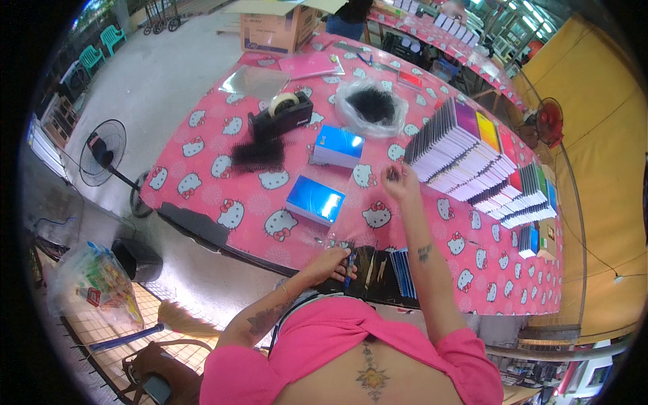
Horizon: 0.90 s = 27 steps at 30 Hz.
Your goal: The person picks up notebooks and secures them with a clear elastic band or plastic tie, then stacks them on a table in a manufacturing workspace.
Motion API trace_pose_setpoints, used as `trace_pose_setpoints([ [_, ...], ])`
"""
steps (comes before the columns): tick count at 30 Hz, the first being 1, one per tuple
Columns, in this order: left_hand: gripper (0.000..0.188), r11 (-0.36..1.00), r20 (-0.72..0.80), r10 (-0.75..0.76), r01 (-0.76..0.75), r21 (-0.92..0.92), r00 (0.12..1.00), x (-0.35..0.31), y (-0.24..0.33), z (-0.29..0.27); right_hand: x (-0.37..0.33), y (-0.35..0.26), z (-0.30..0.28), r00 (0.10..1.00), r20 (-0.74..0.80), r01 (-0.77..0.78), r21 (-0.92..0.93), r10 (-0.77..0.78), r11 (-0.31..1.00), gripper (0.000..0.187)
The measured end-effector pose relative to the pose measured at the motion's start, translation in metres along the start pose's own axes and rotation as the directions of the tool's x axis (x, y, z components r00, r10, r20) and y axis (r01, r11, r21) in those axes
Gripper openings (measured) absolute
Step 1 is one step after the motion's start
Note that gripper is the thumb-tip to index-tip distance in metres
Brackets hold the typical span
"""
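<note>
At the table's front edge my left hand (329,266) is closed on a thin blue notebook (349,268), seen edge-on and held upright. My right hand (399,182) is raised over the table with curled fingers; a small dark thing shows at them, too small to name. Two stacks of blue-covered notebooks, a nearer one (316,200) and a farther one (339,144), lie in front of me. Beside my right forearm, several blue notebooks (403,273) stand on edge at the table's front. A heap of black binding coils (258,155) lies to the left.
A clear bag of black coils (371,106) and a black tape dispenser (281,116) are farther back. Tall rows of spiral notebooks (452,145) line the right. A cardboard box (277,28) stands at the far edge, a standing fan (103,152) at left.
</note>
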<state>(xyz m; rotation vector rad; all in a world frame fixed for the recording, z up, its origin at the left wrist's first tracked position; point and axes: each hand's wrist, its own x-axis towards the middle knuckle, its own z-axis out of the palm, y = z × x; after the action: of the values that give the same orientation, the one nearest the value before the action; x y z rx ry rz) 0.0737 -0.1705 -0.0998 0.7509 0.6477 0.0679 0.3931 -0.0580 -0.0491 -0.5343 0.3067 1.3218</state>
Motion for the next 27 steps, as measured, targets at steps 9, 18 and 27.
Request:
trace_pose_setpoints([
  [9, 0.039, 0.996, 0.005, 0.073, -0.073, -0.051, 0.997, -0.006, 0.001, -0.006, 0.021, 0.007, 0.089, 0.965, -0.001, 0.233, -0.459, -0.263, 0.858, 0.080],
  [18, 0.033, 0.964, -0.099, 0.191, -0.167, 0.207, 0.977, -0.017, 0.004, 0.013, -0.133, -0.019, 0.024, 0.820, 0.558, 0.552, -0.830, -0.129, -0.083, 0.046],
  [27, 0.028, 0.906, 0.093, 0.208, -0.228, 0.358, 0.974, -0.001, 0.015, 0.061, -0.253, -0.009, -0.061, 0.859, 0.511, 0.231, -0.376, 0.007, -0.897, 0.073],
])
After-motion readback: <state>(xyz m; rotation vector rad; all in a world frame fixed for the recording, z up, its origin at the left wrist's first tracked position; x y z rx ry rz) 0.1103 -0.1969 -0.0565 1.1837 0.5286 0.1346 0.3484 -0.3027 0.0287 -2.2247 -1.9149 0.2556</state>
